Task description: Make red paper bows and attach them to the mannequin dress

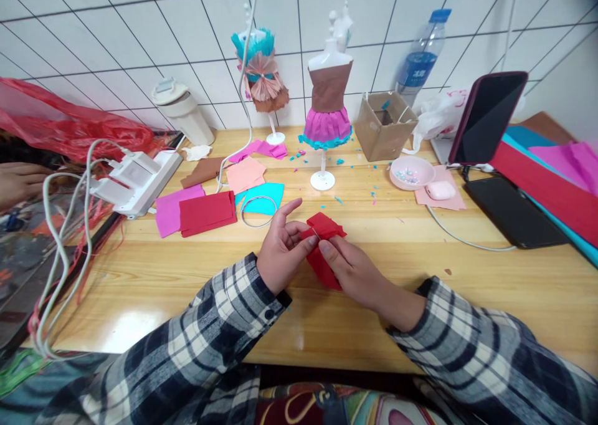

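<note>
Above the wooden table, a gathered piece of red crepe paper (326,272) is held between both hands. My left hand (281,244) pinches its left edge with thumb and fingertips, the index finger raised away. On the other side, my right hand (357,269) grips the paper between thumb and bent fingers. A thin, shiny sliver like a needle (316,232) shows between the two thumbs; its ends are hidden. Left of my hands lie a silver ring (243,210), a turquoise paper piece (271,195) and a red paper stack (208,214).
A small dress form in brown and pink paper (328,88) stands behind my hands, another dress form (264,76) beyond it. A bead bowl (412,173), cardboard box (385,126) and propped phone (488,119) are right. A power strip (149,182) and another person's hand (21,185) are left.
</note>
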A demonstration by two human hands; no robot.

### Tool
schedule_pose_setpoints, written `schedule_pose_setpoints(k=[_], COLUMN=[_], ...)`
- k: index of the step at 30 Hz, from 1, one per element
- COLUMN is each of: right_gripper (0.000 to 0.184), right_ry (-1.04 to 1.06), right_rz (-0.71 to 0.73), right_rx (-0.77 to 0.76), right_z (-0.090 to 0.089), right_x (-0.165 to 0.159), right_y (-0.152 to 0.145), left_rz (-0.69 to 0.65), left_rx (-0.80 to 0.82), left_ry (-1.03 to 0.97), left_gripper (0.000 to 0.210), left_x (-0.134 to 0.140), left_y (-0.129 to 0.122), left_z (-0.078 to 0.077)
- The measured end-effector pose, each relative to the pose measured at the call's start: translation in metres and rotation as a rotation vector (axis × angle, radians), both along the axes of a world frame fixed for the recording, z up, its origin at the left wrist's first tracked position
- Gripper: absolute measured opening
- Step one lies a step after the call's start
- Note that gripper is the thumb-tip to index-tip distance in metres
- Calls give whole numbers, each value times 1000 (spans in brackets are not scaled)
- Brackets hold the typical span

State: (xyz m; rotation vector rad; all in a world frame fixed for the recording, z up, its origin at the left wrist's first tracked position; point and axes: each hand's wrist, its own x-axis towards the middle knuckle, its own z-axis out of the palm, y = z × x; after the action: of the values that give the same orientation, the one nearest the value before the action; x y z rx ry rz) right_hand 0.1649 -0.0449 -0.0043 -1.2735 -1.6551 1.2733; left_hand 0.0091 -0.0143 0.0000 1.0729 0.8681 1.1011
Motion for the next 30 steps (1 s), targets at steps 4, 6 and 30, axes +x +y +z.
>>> schedule_pose_setpoints(k=[4, 6, 30], right_gripper=[35, 35, 38], right_ry=[-6, -3, 32], right_rz=[-8, -7, 29], right_rx=[-7, 1, -81], right_z=[-1, 0, -1], right_x=[0, 0, -1], right_y=[0, 1, 1], left_rz=[-5, -6, 7], left_rx=[0, -2, 48], left_ry=[-6, -9, -5], left_gripper=[72, 72, 68], left_x=[1, 1, -1], left_y=[0, 0, 0], left_z=[1, 1, -1])
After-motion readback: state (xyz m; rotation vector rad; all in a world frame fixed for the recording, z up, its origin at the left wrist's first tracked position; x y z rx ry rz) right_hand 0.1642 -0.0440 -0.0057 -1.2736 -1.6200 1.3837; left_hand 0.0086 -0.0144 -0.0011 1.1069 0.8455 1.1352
